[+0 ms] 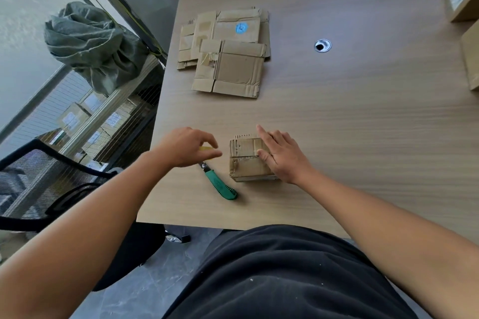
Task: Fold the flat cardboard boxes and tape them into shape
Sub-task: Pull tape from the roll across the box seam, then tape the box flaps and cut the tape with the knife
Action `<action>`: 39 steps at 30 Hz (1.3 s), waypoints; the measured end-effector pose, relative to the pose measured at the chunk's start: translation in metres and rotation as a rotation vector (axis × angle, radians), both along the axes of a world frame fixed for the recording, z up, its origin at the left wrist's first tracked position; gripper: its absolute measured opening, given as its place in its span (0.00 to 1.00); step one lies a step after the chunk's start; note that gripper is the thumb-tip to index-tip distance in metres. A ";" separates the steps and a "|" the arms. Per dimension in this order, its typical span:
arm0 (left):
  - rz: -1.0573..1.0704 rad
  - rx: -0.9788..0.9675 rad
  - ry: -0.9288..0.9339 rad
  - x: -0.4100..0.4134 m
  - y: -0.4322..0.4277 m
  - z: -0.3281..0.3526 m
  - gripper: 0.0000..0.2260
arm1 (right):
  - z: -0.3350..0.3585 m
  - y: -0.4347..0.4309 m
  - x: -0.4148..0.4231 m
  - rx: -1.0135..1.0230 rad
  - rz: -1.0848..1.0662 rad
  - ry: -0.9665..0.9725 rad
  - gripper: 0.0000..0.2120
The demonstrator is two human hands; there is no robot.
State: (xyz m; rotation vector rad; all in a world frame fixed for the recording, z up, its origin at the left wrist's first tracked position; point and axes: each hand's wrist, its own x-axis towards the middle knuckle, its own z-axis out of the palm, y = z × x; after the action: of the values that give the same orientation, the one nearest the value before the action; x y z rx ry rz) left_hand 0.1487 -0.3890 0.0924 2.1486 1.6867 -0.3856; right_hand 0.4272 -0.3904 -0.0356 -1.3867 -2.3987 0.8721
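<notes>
Right hand point(281, 156) presses folded box point(246, 160); left hand point(188, 146) pinches tape point(206, 149)

right hand point(281, 156) rested flat on the folded box point(247, 160) on the table point(363, 124). left hand point(186, 146) pinched a tape strip point(206, 149) above the green utility knife point(219, 182). flat boxes point(228, 52) lay stacked farther back.

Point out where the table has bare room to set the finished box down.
Bare table lies between the folded box, flat cardboard stack and cable hole, stretching right. Crowded: left of the box, where the left hand hovers over the green knife.
</notes>
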 end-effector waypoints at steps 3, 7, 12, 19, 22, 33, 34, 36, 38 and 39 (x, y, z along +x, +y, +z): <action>0.022 -0.068 -0.050 -0.003 0.007 -0.027 0.17 | -0.001 0.000 -0.002 -0.045 -0.052 0.034 0.32; 0.018 -0.135 -0.057 -0.006 0.015 -0.059 0.20 | 0.003 -0.002 -0.011 -0.115 -0.194 0.026 0.29; -0.063 -0.170 -0.132 -0.010 0.019 -0.083 0.21 | 0.009 -0.011 -0.029 -0.126 -0.327 -0.142 0.33; -0.201 -0.169 -0.434 -0.016 0.036 -0.098 0.14 | 0.016 -0.003 -0.034 -0.013 -0.386 -0.144 0.34; -0.235 -0.170 -0.497 -0.015 0.051 -0.107 0.14 | 0.021 0.008 -0.030 0.041 -0.347 -0.207 0.37; -0.350 -0.131 -0.498 -0.002 0.064 -0.103 0.10 | -0.017 -0.127 -0.152 0.144 -0.060 -0.070 0.32; -0.357 -0.126 -0.482 -0.002 0.065 -0.102 0.11 | -0.025 -0.124 -0.161 0.058 -0.141 -0.122 0.34; -0.365 -0.138 -0.448 -0.001 0.067 -0.100 0.12 | -0.040 -0.115 -0.176 -0.040 -0.244 -0.225 0.33; -0.373 -0.157 -0.409 0.000 0.069 -0.098 0.14 | -0.050 -0.112 -0.184 -0.067 -0.281 -0.301 0.28; -0.377 -0.156 -0.390 0.000 0.070 -0.097 0.14 | -0.052 -0.113 -0.185 -0.062 -0.278 -0.311 0.26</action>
State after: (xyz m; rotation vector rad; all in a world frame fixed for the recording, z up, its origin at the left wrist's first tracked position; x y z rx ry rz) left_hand 0.1492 -0.3187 -0.0049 2.2414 1.0120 -0.1729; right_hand 0.2423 -0.5037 -0.0874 -1.9481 -2.3188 0.7067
